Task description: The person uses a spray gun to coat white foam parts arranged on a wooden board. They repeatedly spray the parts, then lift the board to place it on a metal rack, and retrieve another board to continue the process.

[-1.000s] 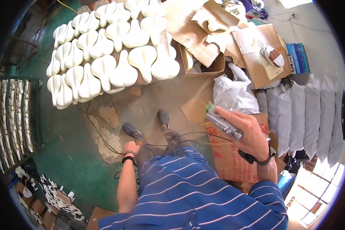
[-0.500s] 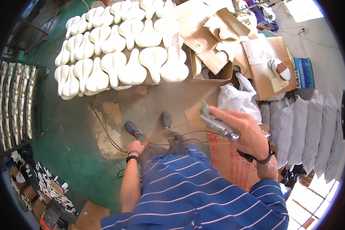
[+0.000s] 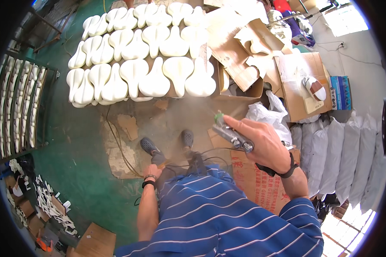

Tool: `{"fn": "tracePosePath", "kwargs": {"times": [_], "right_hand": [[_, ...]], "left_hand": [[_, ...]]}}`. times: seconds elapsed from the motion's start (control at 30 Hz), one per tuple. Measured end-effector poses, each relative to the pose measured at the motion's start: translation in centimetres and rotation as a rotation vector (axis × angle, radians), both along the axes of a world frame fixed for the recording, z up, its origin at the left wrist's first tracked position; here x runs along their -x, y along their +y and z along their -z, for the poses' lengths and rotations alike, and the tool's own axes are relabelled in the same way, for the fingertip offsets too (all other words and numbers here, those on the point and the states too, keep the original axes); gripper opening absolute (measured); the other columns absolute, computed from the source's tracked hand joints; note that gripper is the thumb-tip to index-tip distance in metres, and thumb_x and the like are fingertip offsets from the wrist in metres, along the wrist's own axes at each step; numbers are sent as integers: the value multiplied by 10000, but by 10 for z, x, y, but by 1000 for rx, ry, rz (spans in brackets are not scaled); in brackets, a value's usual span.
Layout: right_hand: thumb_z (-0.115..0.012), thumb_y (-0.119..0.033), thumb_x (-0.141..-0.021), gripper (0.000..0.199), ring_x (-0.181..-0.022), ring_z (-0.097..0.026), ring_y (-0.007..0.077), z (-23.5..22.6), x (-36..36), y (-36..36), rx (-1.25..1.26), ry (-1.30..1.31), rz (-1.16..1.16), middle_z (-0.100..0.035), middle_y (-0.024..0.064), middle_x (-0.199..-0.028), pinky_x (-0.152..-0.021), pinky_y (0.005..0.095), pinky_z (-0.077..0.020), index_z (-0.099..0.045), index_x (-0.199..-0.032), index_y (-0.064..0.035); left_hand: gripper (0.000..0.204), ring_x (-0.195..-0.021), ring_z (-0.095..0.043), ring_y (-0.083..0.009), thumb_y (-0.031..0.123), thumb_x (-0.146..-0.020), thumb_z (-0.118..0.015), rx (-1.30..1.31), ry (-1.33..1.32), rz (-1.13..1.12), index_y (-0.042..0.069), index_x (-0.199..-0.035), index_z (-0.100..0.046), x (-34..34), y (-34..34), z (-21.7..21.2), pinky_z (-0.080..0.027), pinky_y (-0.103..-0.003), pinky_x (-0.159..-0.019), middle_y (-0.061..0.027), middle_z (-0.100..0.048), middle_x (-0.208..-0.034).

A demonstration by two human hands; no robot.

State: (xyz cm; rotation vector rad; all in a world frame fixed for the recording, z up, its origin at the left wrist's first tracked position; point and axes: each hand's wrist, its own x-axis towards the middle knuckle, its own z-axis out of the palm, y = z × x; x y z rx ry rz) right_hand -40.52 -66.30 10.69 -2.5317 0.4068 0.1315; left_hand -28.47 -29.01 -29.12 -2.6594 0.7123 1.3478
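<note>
My right hand (image 3: 268,144) is wrapped round a silver spray gun (image 3: 233,137) with a green tip. The gun is held up in front of me, right of my feet, and a faint mist hangs in the air near its tip. Low by my left leg, my left hand (image 3: 153,172) is closed round a thin hose (image 3: 182,165), which runs across my body towards the gun side. Beyond both hands, several cream-white bicycle saddle pads (image 3: 178,73) lie in rows on a table, with noses pointing alternately near and far.
Open cardboard boxes (image 3: 244,79) and a white plastic bag (image 3: 261,112) stand right of the pads. Full grey-white sacks (image 3: 326,154) line the right wall. A rack of pads (image 3: 19,107) stands at far left. Hose (image 3: 120,150) trails over the floor, near white scraps (image 3: 51,205).
The spray gun in my right hand has moved left and changed its tilt slightly. The table of pads sits a little lower and further right in view. My left hand keeps hold of the hose.
</note>
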Motion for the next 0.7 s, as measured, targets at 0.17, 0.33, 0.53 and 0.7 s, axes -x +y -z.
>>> {"fn": "tracePosePath", "kwargs": {"times": [0.17, 0.33, 0.53, 0.7], "right_hand": [[-670, 45, -629, 737, -815, -615, 337, -1, -11, 8, 28, -36, 28, -608, 137, -876, -684, 422, -490, -494, -1336, -70], [-672, 36, -639, 715, -774, -612, 333, -2, -21, 25, 91, -108, 84, -603, 134, -844, -659, 424, -483, -506, -1324, -82], [-665, 31, -660, 694, -742, -604, 335, -11, -31, 55, 101, 3, 138, -600, 122, -806, -637, 422, -471, -515, -1324, -106], [-653, 46, -655, 702, -747, -604, 343, -17, -65, 87, 98, 56, 167, -611, 130, -834, -641, 418, -475, -509, -1328, -99]], "left_hand": [[502, -918, -644, -382, 527, -779, -640, 13, -2, -7, 48, -908, -716, -8, 3, -7, -510, -453, -785, -199, -685, -950], [483, -927, -643, -381, 516, -779, -643, 17, 42, -49, 58, -912, -718, -25, 5, -11, -509, -454, -793, -201, -683, -964], [515, -934, -642, -396, 537, -778, -652, 47, 61, -10, 50, -934, -718, -59, 19, -2, -514, -459, -798, -215, -678, -970], [546, -938, -642, -399, 553, -775, -657, 71, 74, 30, 39, -949, -715, -103, 34, -4, -518, -462, -804, -222, -676, -983]]}}
